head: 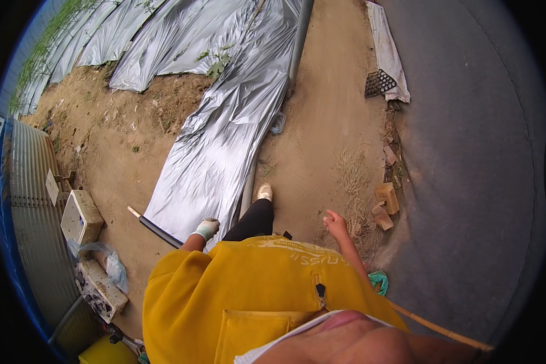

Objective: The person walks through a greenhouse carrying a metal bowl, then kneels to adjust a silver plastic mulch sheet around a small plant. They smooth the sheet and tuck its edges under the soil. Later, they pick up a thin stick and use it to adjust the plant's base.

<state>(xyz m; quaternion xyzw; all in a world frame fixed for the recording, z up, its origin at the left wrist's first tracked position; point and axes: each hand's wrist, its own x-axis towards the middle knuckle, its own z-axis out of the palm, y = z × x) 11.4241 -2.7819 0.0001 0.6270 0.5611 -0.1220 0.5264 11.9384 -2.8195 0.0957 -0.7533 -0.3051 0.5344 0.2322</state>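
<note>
My left hand [208, 228], in a pale work glove, hangs with its fingers curled near the silver plastic film [200, 182]; nothing shows in it, though its palm is hidden. My bare right hand [335, 224] hovers over the dirt path [311, 154], one finger stretched out, holding nothing visible. A dark tube with a pale rod end [159, 231] lies along the film's near edge and runs behind my left sleeve. One foot in a light shoe [265, 192] is forward on the soil, beside a grey pipe [248, 191] edging the film.
Polystyrene boxes [87, 218] and a clear plastic bag [113, 268] sit at left by a corrugated sheet [32, 182]. On the right are broken bricks [386, 199], a black seedling tray [379, 83], a white sack [386, 50] and dark ground fabric [468, 173]. A bamboo pole [437, 325] lies at lower right.
</note>
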